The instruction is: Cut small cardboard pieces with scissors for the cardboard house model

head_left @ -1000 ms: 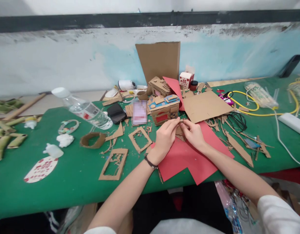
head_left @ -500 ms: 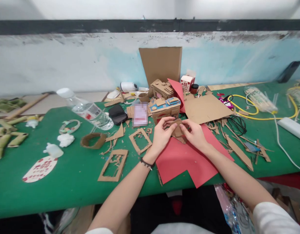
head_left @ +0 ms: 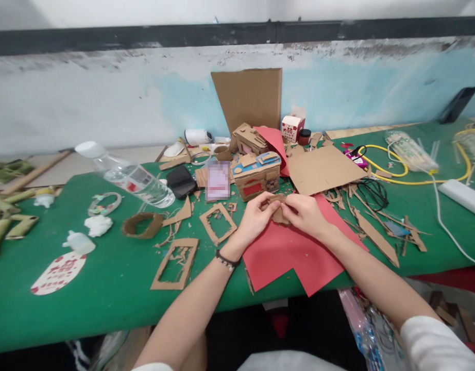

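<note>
Between the left hand [head_left: 256, 222] and the right hand [head_left: 306, 216] is a small brown cardboard piece [head_left: 280, 217], partly covered, so I cannot see its whole outline. Fingers of both hands are clamped on it; whether it touches the smooth, notched red paper [head_left: 291, 257] below, I cannot tell. Behind stands a boxy cardboard model [head_left: 258, 179] with partly blue top; the lilac card [head_left: 218, 180] beside is blurred.

The small brown cardboard piece [head_left: 280, 212] was pinched between the left hand [head_left: 256, 220] and right hand [head_left: 305, 214], over the far part of the red sheet [head_left: 293, 252]. Both hands covered its sides; full outline and contact with the sheet could not be determined.
</note>
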A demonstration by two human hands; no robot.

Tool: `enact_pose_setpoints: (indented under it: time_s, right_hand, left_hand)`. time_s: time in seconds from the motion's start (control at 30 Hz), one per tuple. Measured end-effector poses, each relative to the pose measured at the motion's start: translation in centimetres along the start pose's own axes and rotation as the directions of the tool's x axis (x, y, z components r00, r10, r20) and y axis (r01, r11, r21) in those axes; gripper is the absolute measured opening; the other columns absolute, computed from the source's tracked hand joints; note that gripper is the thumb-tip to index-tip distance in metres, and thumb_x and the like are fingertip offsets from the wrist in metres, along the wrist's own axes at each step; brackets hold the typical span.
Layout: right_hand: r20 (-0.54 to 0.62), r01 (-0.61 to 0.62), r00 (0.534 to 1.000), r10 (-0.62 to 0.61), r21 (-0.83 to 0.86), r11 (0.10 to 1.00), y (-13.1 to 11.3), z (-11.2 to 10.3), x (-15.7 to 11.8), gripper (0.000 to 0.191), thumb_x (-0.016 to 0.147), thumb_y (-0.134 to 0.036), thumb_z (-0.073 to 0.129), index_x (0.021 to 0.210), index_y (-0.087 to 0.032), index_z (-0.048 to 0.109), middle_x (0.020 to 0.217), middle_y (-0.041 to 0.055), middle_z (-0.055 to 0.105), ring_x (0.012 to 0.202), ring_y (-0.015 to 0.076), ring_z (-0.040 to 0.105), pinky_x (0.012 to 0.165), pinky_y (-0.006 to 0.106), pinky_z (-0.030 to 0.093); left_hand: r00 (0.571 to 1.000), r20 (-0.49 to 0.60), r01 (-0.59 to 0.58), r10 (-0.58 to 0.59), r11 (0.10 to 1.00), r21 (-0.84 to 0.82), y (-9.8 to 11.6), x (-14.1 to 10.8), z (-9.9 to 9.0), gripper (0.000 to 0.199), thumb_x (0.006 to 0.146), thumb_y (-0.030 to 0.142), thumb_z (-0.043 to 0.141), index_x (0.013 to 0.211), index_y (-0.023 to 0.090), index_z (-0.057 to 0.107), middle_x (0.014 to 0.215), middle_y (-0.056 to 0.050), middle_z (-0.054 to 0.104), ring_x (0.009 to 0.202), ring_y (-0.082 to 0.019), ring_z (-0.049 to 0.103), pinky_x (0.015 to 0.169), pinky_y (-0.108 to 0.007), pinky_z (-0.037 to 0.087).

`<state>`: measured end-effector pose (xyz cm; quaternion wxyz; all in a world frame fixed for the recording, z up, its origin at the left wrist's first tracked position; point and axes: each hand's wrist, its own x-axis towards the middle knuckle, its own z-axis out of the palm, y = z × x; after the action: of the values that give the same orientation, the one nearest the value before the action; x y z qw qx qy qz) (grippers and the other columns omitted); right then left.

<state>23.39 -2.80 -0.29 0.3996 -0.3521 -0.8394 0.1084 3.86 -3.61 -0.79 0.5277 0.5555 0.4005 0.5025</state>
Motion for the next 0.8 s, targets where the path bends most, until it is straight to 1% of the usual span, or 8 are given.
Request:
enact_pose_setpoints:
  time_s: [0.07, 0.13, 0.23, 0.37, 0.5, 0.57, 0.67, 0.8]
  right_hand:
    - [0.014, 0.032, 0.999, -0.032, 0.009, 0.999, 0.1, 0.1, -0.1, 0.034, 0.109, -0.030, 0.050, 0.076, -0.025, 0.049, 0.072, 0.0019, 0.062, 0.069, 0.0182, 0.058, 0.069, 0.030, 0.044]
    - [0.001, 0.008, 1.000, -0.008, 0.044, 0.999, 0.2, 0.2, -0.1, 0.034, 0.110, -0.031, 0.051, 0.077, -0.025, 0.048, 0.071, 0.0006, 0.060, 0.067, 0.0175, 0.056, 0.068, 0.030, 0.042]
    - [-0.035, -0.132, 0.990, 0.139, 0.163, 0.978, 0.4, 0.6, -0.1, 0.033, 0.110, -0.039, 0.054, 0.081, -0.025, 0.050, 0.068, -0.0029, 0.054, 0.061, 0.0157, 0.052, 0.062, 0.029, 0.039]
    - [0.040, -0.314, 0.944, 0.328, 0.414, 0.854, 0.6, 1.1, 0.1, 0.029, 0.109, -0.053, 0.060, 0.101, -0.025, 0.060, 0.075, -0.0031, 0.063, 0.064, 0.0159, 0.059, 0.060, 0.027, 0.044]
    - [0.141, -0.370, 0.922, 0.362, 0.599, 0.710, 0.4, 1.5, 0.1, 0.031, 0.107, -0.057, 0.062, 0.110, -0.026, 0.060, 0.080, -0.0023, 0.066, 0.065, 0.0169, 0.063, 0.059, 0.028, 0.049]
    - [0.139, -0.376, 0.916, 0.376, 0.626, 0.683, 0.3, 1.7, 0.0, 0.033, 0.106, -0.059, 0.063, 0.115, -0.027, 0.059, 0.075, -0.0043, 0.062, 0.060, 0.0166, 0.060, 0.055, 0.028, 0.047]
    - [0.042, -0.330, 0.926, 0.375, 0.570, 0.752, 0.5, 1.6, 0.0, 0.036, 0.104, -0.057, 0.068, 0.122, -0.027, 0.062, 0.078, -0.0030, 0.064, 0.066, 0.0177, 0.063, 0.059, 0.029, 0.050]
    - [-0.051, -0.299, 0.934, 0.353, 0.432, 0.851, 1.1, 1.1, 0.1, 0.032, 0.103, -0.054, 0.070, 0.115, -0.025, 0.071, 0.098, 0.0043, 0.077, 0.085, 0.0208, 0.071, 0.071, 0.032, 0.054]
  left_hand:
    - [0.999, 0.008, 0.043, -0.043, 0.998, -0.040, -0.1, 0.0, 0.1, 0.045, 0.082, 0.058, 0.091, 0.097, 0.018, 0.077, 0.092, -0.005, 0.077, 0.085, -0.020, 0.071, 0.076, -0.027, 0.059]
    - [0.996, 0.007, 0.090, -0.090, 0.991, -0.094, 0.0, 0.0, 0.3, 0.049, 0.080, 0.059, 0.093, 0.099, 0.018, 0.077, 0.095, -0.005, 0.078, 0.085, -0.019, 0.072, 0.074, -0.027, 0.061]
    - [0.989, -0.018, 0.143, -0.149, 0.970, -0.197, 0.3, 0.0, 0.5, 0.053, 0.080, 0.059, 0.093, 0.108, 0.018, 0.075, 0.105, -0.006, 0.079, 0.093, -0.021, 0.075, 0.075, -0.028, 0.065]
    - [0.987, -0.040, 0.142, -0.156, 0.957, -0.252, 0.4, 0.1, 0.4, 0.057, 0.079, 0.057, 0.094, 0.116, 0.019, 0.073, 0.119, -0.008, 0.077, 0.099, -0.024, 0.076, 0.071, -0.030, 0.069]
    - [0.991, -0.041, 0.114, -0.128, 0.961, -0.252, 0.1, 0.2, 0.1, 0.053, 0.079, 0.056, 0.094, 0.107, 0.019, 0.069, 0.106, -0.004, 0.075, 0.087, -0.022, 0.076, 0.065, -0.034, 0.070]
    - [0.991, -0.030, 0.115, -0.127, 0.962, -0.249, 0.0, 0.2, 0.0, 0.053, 0.080, 0.056, 0.094, 0.106, 0.019, 0.067, 0.098, -0.003, 0.074, 0.078, -0.021, 0.076, 0.060, -0.035, 0.070]
    - [0.991, 0.025, 0.133, -0.131, 0.969, -0.209, 0.0, 0.1, 0.1, 0.053, 0.081, 0.057, 0.092, 0.109, 0.019, 0.068, 0.094, -0.004, 0.076, 0.075, -0.022, 0.077, 0.058, -0.036, 0.070]
    - [0.991, 0.075, 0.126, -0.115, 0.978, -0.166, 0.1, 0.0, 0.2, 0.056, 0.085, 0.058, 0.089, 0.119, 0.018, 0.069, 0.106, -0.009, 0.078, 0.086, -0.025, 0.080, 0.061, -0.034, 0.070]
